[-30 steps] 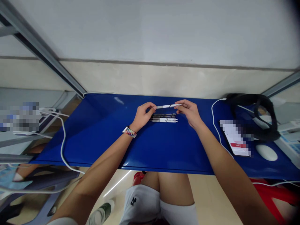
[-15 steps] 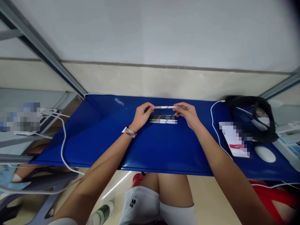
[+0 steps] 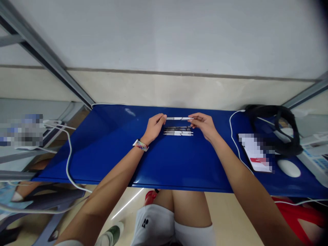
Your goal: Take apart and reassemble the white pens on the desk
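A slim white pen (image 3: pixel 177 118) with a grey section lies level between my two hands, above a row of other pens. My left hand (image 3: pixel 155 127) pinches its grey left end between thumb and fingers. The right end is in the fingertips of my right hand (image 3: pixel 203 125). Just nearer to me, several pens (image 3: pixel 178 132) lie side by side on the blue tabletop (image 3: pixel 179 160), pointing left; some are white and grey, others dark. A patterned band circles my left wrist.
At the right stand a black headset-like ring (image 3: pixel 275 128), a phone (image 3: pixel 256 152) with a lit screen and a white mouse (image 3: pixel 289 168). White cables (image 3: pixel 68 150) cross both sides of the table. A wall closes off the far edge. Metal posts (image 3: pixel 74 83) frame the table.
The hands and the pen between them stay almost in place. The pen's grey section shows slightly more at the left hand, and its clip now shows near the right hand.
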Demonstrator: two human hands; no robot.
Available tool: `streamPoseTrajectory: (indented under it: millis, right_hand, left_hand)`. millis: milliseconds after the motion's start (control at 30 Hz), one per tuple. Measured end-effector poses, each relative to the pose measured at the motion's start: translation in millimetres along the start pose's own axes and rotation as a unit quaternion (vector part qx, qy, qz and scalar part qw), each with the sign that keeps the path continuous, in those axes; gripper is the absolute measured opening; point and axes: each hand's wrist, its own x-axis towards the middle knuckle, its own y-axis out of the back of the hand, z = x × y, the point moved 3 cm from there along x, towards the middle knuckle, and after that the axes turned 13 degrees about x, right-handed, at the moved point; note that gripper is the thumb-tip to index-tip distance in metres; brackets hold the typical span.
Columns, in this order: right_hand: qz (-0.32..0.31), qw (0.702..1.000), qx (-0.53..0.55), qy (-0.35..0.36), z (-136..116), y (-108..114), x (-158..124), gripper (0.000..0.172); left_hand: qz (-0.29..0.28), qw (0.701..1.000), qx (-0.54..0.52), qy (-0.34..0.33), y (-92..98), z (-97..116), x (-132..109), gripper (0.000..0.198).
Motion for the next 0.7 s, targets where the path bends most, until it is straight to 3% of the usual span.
streamPoseTrajectory:
  millis: [300, 367, 467, 633, 700]
  right_hand:
    - [0.009, 1.000, 0.018, -0.001, 1.1, 0.0, 0.7, 0.037]
    - [0.018, 1.000, 0.020, -0.004, 1.4, 1.0, 0.7, 0.038]
    - [0.025, 0.999, 0.022, -0.005, 1.4, 1.3, 0.5, 0.038]
    - [0.019, 1.000, 0.020, -0.006, 1.3, -0.1, -0.4, 0.036]
    - [0.017, 1.000, 0.018, -0.006, 1.4, -0.8, -0.6, 0.036]
  left_hand:
    - [0.016, 0.998, -0.039, 0.038, -5.3, -8.0, 0.0, 0.071]
    - [0.016, 0.997, -0.068, 0.029, -5.6, -7.2, -0.2, 0.060]
    - [0.012, 0.995, -0.096, 0.006, -6.4, -5.3, -0.4, 0.027]
    - [0.019, 0.998, -0.058, 0.003, -7.2, -5.5, 0.3, 0.021]
    - [0.018, 0.999, -0.041, 0.015, -6.7, -5.8, 1.0, 0.029]
